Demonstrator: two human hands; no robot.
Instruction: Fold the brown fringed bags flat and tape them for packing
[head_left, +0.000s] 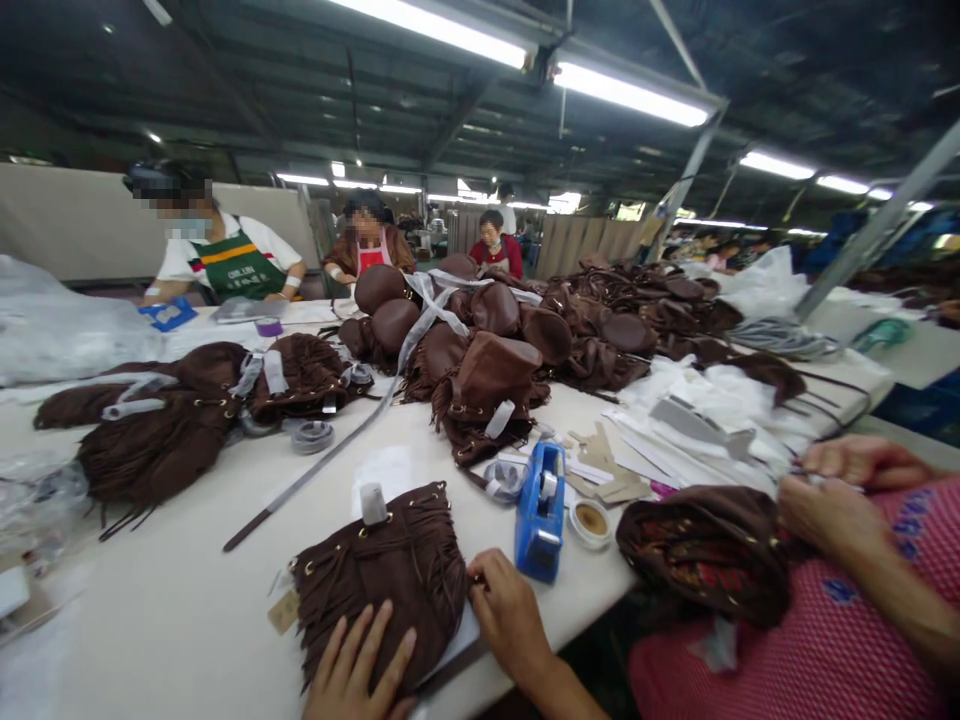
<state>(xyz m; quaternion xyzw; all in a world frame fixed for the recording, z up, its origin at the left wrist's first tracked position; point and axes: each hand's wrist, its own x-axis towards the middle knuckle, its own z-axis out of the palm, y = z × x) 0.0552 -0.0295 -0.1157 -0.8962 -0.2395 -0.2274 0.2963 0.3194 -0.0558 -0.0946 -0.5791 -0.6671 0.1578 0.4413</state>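
A dark brown fringed bag (390,570) lies on the white table in front of me, with gold eyelets, a wrapped piece at its top and a tan tag (283,612) by its left edge. My left hand (358,665) rests on the lower part of the bag, fingers spread. At the bag's right edge is my right hand (510,612), its fingers curled and pressed together; what they hold, if anything, is hidden. A dark strap (450,668) runs below the bag between my hands.
A blue tape dispenser (540,515) and a tape roll (591,522) stand right of the bag. Brown bags (491,370) are piled behind. At right, a person's hands (840,500) work beside an open bag (705,550). More people sit across the table.
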